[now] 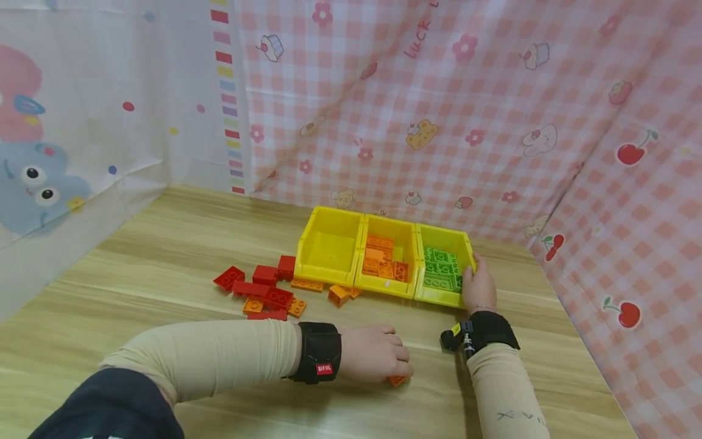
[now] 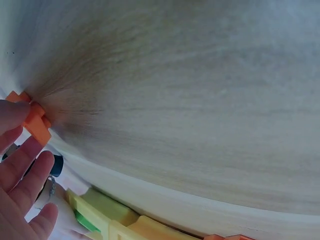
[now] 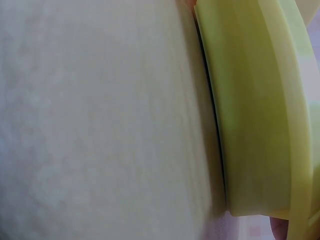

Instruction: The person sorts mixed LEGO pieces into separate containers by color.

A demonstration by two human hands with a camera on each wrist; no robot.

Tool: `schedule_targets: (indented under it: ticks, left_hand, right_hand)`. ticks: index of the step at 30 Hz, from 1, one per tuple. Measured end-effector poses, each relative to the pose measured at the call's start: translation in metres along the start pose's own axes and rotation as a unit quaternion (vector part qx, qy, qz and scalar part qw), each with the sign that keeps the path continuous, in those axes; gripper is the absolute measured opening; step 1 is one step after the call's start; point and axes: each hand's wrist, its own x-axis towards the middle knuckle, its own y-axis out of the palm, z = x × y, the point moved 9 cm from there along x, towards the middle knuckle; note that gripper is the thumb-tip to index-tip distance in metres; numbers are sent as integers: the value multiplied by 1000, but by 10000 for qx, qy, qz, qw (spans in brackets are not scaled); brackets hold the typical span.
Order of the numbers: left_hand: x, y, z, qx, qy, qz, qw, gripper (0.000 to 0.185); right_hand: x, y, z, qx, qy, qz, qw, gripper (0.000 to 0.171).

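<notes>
My left hand [image 1: 375,353] is low over the table, in front of the bins. Its thumb and a finger pinch an orange toy brick [image 2: 37,124] close to the tabletop, while the other fingers are spread apart. In the head view most of that brick is hidden under the hand. My right hand [image 1: 480,285] grips the right wall of the rightmost yellow bin [image 1: 446,297], which holds several green bricks [image 1: 440,268]. The right wrist view shows the side of this bin large, with only a bit of a finger at its lower edge.
The middle yellow bin [image 1: 384,285] contains orange bricks [image 1: 378,256]; the left yellow bin [image 1: 329,247] joins it. Loose red bricks [image 1: 265,275] and orange bricks [image 1: 339,296] lie left and in front of the bins. Patterned cloth [image 1: 384,91] hangs behind the wooden table [image 1: 181,250].
</notes>
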Motion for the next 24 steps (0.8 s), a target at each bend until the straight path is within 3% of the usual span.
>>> schedule_targets:
  ticks: [5, 9, 12, 17, 20, 24]
  left_hand:
    - [-1, 0, 9, -30, -196, -150, 9997, 36]
    - [-3, -6, 42, 82, -859, -484, 9951, 34]
    - [-5, -13, 82, 55, -1631, -707, 9841, 32]
    - [-11, -17, 140, -147, -2761, -974, 9561, 31]
    - [-12, -13, 158, -242, -3070, -924, 9469, 29]
    - [-10, -5, 167, -225, -3233, -820, 9425, 26]
  right_hand:
    - [1, 0, 1, 5, -47, -34, 10000, 48]
    - [2, 0, -1, 25, -17, -37, 10000, 48]
    - [2, 0, -1, 34, 1, -37, 10000, 48]
    - [2, 1, -4, 84, 35, -22, 10000, 49]
    - [1, 0, -4, 100, 46, -4, 9999, 49]
    - [1, -2, 0, 104, -23, -33, 9999, 48]
